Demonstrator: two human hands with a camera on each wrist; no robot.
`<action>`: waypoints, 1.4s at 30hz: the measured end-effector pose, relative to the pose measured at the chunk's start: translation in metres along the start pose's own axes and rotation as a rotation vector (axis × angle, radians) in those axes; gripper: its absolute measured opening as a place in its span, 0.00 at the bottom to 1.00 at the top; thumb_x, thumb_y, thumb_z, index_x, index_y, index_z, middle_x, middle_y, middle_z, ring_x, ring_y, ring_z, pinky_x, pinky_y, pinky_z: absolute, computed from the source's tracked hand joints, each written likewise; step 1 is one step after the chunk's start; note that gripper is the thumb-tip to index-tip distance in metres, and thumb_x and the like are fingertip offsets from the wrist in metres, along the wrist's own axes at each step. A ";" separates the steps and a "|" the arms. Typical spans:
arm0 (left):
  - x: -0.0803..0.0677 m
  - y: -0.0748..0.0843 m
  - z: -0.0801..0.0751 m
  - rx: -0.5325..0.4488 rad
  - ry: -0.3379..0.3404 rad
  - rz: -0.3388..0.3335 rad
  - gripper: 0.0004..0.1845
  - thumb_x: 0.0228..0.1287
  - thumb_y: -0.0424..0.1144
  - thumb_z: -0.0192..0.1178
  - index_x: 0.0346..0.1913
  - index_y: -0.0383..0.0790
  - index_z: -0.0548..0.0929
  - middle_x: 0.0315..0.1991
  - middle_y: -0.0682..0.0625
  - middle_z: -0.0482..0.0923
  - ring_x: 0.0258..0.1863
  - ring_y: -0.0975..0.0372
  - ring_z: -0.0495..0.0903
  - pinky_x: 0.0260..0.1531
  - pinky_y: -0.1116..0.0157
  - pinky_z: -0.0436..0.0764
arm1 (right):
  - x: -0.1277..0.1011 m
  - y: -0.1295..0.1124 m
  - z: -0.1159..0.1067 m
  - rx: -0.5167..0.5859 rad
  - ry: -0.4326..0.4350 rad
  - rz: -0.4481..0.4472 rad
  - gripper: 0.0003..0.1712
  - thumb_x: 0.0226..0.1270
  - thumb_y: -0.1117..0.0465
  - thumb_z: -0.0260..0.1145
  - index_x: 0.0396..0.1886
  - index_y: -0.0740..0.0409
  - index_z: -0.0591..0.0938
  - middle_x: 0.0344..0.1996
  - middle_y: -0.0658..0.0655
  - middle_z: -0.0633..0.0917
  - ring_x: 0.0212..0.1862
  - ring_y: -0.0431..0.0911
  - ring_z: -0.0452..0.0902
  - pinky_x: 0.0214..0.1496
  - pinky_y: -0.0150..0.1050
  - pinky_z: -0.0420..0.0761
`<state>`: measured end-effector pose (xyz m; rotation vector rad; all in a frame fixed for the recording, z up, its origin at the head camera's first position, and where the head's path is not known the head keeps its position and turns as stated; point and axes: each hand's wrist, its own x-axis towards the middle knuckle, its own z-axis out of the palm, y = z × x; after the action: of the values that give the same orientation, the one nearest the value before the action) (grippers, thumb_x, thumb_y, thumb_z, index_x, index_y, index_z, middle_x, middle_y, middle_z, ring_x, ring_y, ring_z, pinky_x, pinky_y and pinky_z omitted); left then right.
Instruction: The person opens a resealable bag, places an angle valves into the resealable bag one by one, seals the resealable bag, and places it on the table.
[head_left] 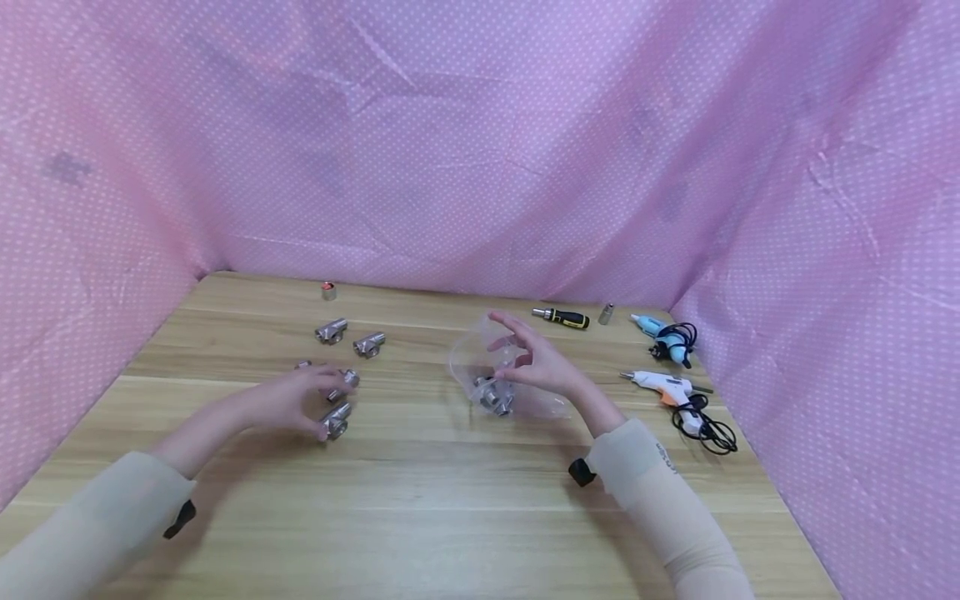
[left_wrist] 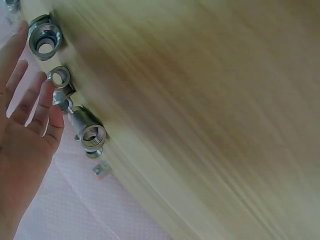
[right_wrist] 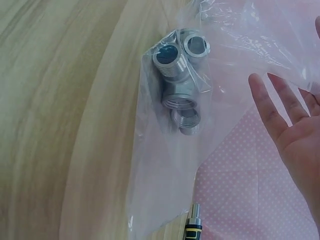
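Observation:
My left hand (head_left: 288, 400), fingers spread and slightly bent, hovers over a group of silvery metal tee pipe fittings (head_left: 337, 419) on the left of the table. Its fingers partly hide some of them in the head view. The left wrist view shows threaded openings on these fittings (left_wrist: 91, 134), beside nearly straight fingers. A clear plastic bag (head_left: 467, 357) lies right of centre with several metal fittings (right_wrist: 172, 65) inside. Above it is my right hand (head_left: 540, 362), thumb and fingers apart. In the right wrist view its fingers are near the bag's loose film; whether they touch is unclear.
Two more tee fittings (head_left: 332, 331) lie beyond my left hand, with a small metal piece (head_left: 328, 291) with red inside farther back. At back right are a screwdriver (head_left: 561, 317), a metal cylinder (head_left: 606, 314), a blue glue gun (head_left: 663, 335) and a white glue gun (head_left: 663, 383).

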<state>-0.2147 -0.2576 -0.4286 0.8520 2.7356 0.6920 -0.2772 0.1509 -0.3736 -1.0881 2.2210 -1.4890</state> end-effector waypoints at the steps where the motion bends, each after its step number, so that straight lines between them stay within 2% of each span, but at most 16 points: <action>1: 0.000 0.000 0.000 0.010 -0.005 0.011 0.37 0.39 0.44 0.76 0.59 0.49 0.77 0.62 0.40 0.69 0.62 0.43 0.67 0.59 0.40 0.67 | 0.000 0.000 0.000 -0.004 0.002 -0.004 0.49 0.56 0.74 0.67 0.73 0.64 0.51 0.73 0.61 0.52 0.59 0.65 0.69 0.47 0.60 0.78; 7: 0.005 0.001 0.001 0.141 -0.014 0.121 0.33 0.37 0.43 0.76 0.53 0.49 0.81 0.57 0.46 0.74 0.61 0.44 0.67 0.59 0.39 0.64 | 0.000 0.001 0.001 -0.048 0.010 -0.036 0.44 0.61 0.73 0.63 0.73 0.66 0.51 0.73 0.64 0.51 0.58 0.65 0.70 0.49 0.57 0.79; 9: 0.006 0.002 0.002 0.164 -0.017 0.119 0.32 0.36 0.43 0.76 0.52 0.49 0.81 0.57 0.44 0.75 0.61 0.42 0.67 0.59 0.36 0.60 | -0.001 0.001 0.001 -0.061 0.011 -0.041 0.43 0.62 0.73 0.62 0.73 0.66 0.51 0.73 0.64 0.52 0.57 0.64 0.70 0.49 0.56 0.79; 13: 0.007 0.004 0.003 0.150 -0.015 0.075 0.30 0.36 0.43 0.76 0.50 0.48 0.81 0.58 0.41 0.74 0.62 0.40 0.66 0.59 0.32 0.56 | -0.001 0.001 0.003 -0.074 0.001 -0.052 0.42 0.62 0.74 0.61 0.72 0.67 0.51 0.73 0.64 0.52 0.57 0.65 0.70 0.48 0.52 0.81; 17: 0.012 0.010 0.001 0.131 0.038 0.089 0.29 0.39 0.43 0.75 0.51 0.43 0.81 0.54 0.44 0.77 0.56 0.46 0.72 0.57 0.39 0.65 | -0.002 0.002 0.005 -0.069 -0.017 -0.069 0.43 0.60 0.77 0.59 0.72 0.68 0.50 0.73 0.66 0.51 0.57 0.66 0.70 0.46 0.48 0.82; 22: 0.025 0.021 -0.010 0.113 0.152 0.119 0.31 0.40 0.44 0.76 0.52 0.39 0.81 0.49 0.47 0.79 0.48 0.54 0.76 0.50 0.48 0.74 | -0.002 0.003 0.006 -0.066 -0.041 -0.063 0.46 0.57 0.79 0.58 0.73 0.67 0.48 0.72 0.66 0.50 0.57 0.66 0.70 0.46 0.47 0.82; 28: 0.045 0.041 -0.029 0.112 0.265 0.117 0.30 0.42 0.48 0.75 0.51 0.42 0.81 0.46 0.48 0.80 0.47 0.53 0.76 0.51 0.49 0.73 | -0.001 0.002 0.007 -0.070 -0.056 -0.064 0.47 0.55 0.80 0.58 0.73 0.67 0.48 0.72 0.66 0.50 0.58 0.66 0.69 0.47 0.50 0.81; 35: 0.068 0.078 -0.049 0.065 0.308 0.084 0.32 0.46 0.56 0.72 0.54 0.45 0.79 0.47 0.51 0.78 0.45 0.56 0.77 0.42 0.58 0.79 | 0.000 -0.003 0.007 -0.046 -0.083 -0.067 0.50 0.52 0.82 0.58 0.73 0.67 0.47 0.73 0.68 0.47 0.59 0.68 0.67 0.47 0.51 0.81; 38: 0.080 0.093 -0.052 0.057 0.318 0.081 0.32 0.47 0.58 0.70 0.55 0.46 0.79 0.45 0.54 0.77 0.44 0.57 0.76 0.37 0.62 0.78 | 0.001 -0.004 0.006 -0.059 -0.082 -0.063 0.50 0.52 0.81 0.60 0.73 0.66 0.47 0.73 0.66 0.48 0.58 0.67 0.68 0.47 0.49 0.82; 42: 0.099 0.109 -0.049 0.008 0.345 0.128 0.31 0.47 0.52 0.72 0.54 0.43 0.78 0.43 0.51 0.75 0.40 0.59 0.74 0.34 0.65 0.76 | 0.002 -0.005 0.004 -0.067 -0.079 -0.056 0.50 0.53 0.80 0.60 0.73 0.66 0.46 0.72 0.65 0.50 0.57 0.67 0.69 0.46 0.48 0.82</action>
<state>-0.2579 -0.1393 -0.3374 0.9991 3.0043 0.9316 -0.2739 0.1462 -0.3705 -1.2170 2.2187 -1.3766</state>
